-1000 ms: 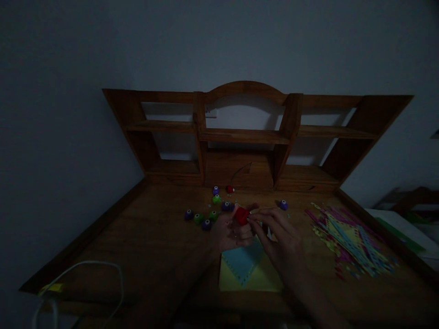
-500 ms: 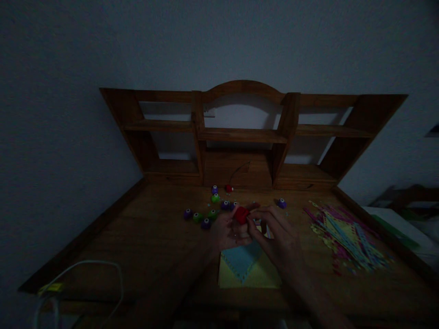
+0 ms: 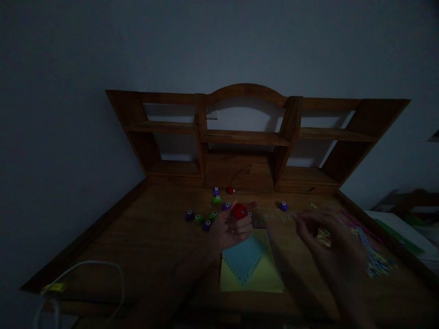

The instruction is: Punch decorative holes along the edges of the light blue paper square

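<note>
My left hand [image 3: 235, 230] is closed round a small red ball [image 3: 240, 211] with a small dark spot on its side, held above the middle of the desk. To the right, my right hand [image 3: 331, 237] hangs over the desk with thumb and fingertips drawn together. Whatever is in that pinch, if anything, is too small and dark to make out. Beneath the left hand lie yellow paper sheets [image 3: 264, 278] with a blue paper piece [image 3: 245, 258] on top, its edges marked with a row of dots. Colourful paper strips [image 3: 373, 256] are partly hidden behind my right hand.
Several purple balls [image 3: 206, 225] and green balls [image 3: 199, 219] with eye-like spots sit left of my hands. One purple ball [image 3: 283, 206] stands apart at right. Another red ball [image 3: 230, 190] lies near the wooden shelf unit [image 3: 245, 137]. A white cable [image 3: 99, 262] loops at left.
My right hand has left the red ball and moved right, towards the paper strips. The left hand still holds the ball, now with the dark spot showing.
</note>
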The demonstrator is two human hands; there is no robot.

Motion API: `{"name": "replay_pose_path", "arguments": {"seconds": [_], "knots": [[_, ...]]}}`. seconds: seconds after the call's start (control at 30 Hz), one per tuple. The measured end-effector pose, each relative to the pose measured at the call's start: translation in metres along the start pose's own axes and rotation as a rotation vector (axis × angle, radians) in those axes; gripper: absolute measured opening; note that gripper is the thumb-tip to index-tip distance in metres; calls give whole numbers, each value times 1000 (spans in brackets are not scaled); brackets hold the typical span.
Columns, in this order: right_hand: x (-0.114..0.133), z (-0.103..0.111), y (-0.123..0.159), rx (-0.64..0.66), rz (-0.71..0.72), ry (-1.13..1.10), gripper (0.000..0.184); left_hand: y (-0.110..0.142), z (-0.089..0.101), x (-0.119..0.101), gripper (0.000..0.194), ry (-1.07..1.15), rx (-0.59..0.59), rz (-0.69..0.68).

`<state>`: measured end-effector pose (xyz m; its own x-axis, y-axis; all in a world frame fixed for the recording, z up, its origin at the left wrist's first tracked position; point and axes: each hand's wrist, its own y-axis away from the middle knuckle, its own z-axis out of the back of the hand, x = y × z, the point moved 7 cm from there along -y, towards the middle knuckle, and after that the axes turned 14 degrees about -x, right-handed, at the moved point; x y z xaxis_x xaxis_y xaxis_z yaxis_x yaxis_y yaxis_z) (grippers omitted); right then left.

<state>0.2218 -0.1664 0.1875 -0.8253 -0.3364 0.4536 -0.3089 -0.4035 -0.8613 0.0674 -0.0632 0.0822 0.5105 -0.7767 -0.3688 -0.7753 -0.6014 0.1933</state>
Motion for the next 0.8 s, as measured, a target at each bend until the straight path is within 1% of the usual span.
{"name": "replay_pose_path", "arguments": {"seconds": [0.03,0.07,0.1,0.13,0.2,0.27,0.3,0.33,0.4,0.47,0.53,0.6,0.67,0.73,0.8], "knots": [[-17,4,-2,-18,-18,39,7,1,-4,0,36,22,27,6],[-35,2,-2,10,-23,74,10,3,-7,0,37,43,52,11],[-51,-4,2,91,4,98,12,4,-10,-1,38,60,72,15],[-68,-13,8,201,32,125,14,5,-12,-1,38,70,86,15],[-98,-27,25,343,39,189,19,7,-14,-1,38,70,92,9],[-117,-33,40,394,-13,237,23,8,-11,-2,39,46,74,-7],[-120,-35,46,400,-50,242,24,8,-9,-2,39,31,58,-18],[-119,-35,51,395,-86,246,26,8,-7,-2,40,14,42,-26],[-110,-35,58,397,-164,247,30,6,-4,-1,41,-19,18,-30],[-96,-39,65,453,-237,228,32,3,-3,-1,41,-39,9,-34],[-83,-44,71,489,-297,179,35,-3,-2,-4,41,-45,-11,-75],[-74,-54,79,539,-328,112,35,-9,3,-15,38,-27,-56,-178],[-71,-69,89,585,-336,50,35,-14,11,-32,33,21,-112,-310],[-69,-86,98,612,-313,-26,42,-18,23,-49,31,66,-153,-390],[-64,-104,108,673,-252,-104,50,-20,36,-65,30,94,-173,-444]]}}
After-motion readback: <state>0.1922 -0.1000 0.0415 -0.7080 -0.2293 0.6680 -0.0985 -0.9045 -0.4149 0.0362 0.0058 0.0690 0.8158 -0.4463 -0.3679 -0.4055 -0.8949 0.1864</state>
